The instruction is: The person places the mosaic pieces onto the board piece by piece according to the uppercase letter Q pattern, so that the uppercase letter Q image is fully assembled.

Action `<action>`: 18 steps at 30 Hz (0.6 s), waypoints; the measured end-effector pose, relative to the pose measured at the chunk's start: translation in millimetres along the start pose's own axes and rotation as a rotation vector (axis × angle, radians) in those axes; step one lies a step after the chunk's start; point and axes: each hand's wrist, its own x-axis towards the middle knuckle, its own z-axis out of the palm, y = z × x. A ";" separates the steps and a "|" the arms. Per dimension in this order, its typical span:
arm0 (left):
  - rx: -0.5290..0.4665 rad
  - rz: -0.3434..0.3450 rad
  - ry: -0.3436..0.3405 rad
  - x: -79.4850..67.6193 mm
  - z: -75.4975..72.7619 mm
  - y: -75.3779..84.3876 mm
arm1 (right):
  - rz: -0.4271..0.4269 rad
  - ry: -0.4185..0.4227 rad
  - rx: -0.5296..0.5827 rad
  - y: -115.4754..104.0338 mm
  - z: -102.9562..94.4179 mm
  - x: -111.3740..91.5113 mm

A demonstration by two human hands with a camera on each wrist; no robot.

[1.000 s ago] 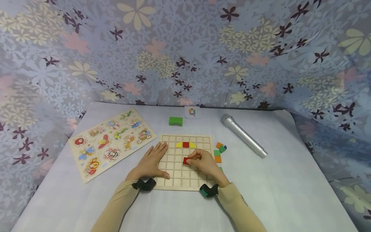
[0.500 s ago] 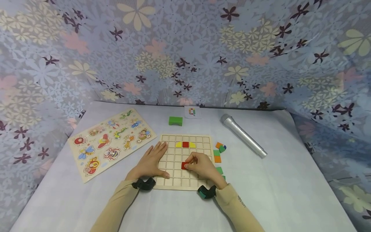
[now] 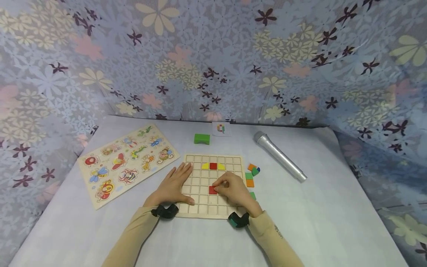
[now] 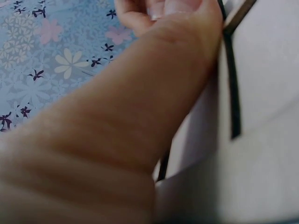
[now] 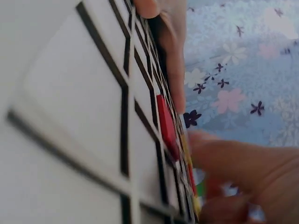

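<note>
My left hand [image 3: 171, 187] lies spread flat on the left side of a wooden grid board [image 3: 197, 212], holding nothing. My right hand [image 3: 232, 189] has its thumb and forefinger drawn together at the right edge of a red square tile [image 3: 212, 190], which sits over a cell near the board's middle. In the right wrist view the same red tile [image 5: 168, 128] stands slightly proud of the grid, and the blurred right thumb [image 5: 219, 151] is close by it. Farther up the board, another red tile [image 3: 213, 166] lies between two yellow curved tiles [image 3: 205, 166].
Loose orange, green and blue pieces [image 3: 250, 183] lie along the board's right side. Behind it are a green arched block [image 3: 202, 139] and a small pattern card [image 3: 226, 129]. An insect puzzle board [image 3: 116, 178] is at left, a silver microphone [image 3: 280, 155] at right.
The right hand has brought the red tile toward the person and slightly left, down onto a lower cell; in the last half second it shifts little. The left hand stays put.
</note>
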 end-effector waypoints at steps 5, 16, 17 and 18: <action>0.003 -0.001 0.001 -0.1 2.0 -0.2 | 0.095 0.104 0.104 19.7 -28.9 3.6; 0.006 0.005 -0.001 1.4 1.7 -3.0 | 0.189 0.113 -0.096 56.4 -76.1 -5.5; 0.007 0.004 0.001 1.3 1.7 -3.5 | 0.180 0.109 -0.113 55.6 -75.7 -5.5; 0.006 -0.002 -0.002 1.1 1.9 -3.9 | 0.172 0.105 -0.130 54.4 -74.8 -5.6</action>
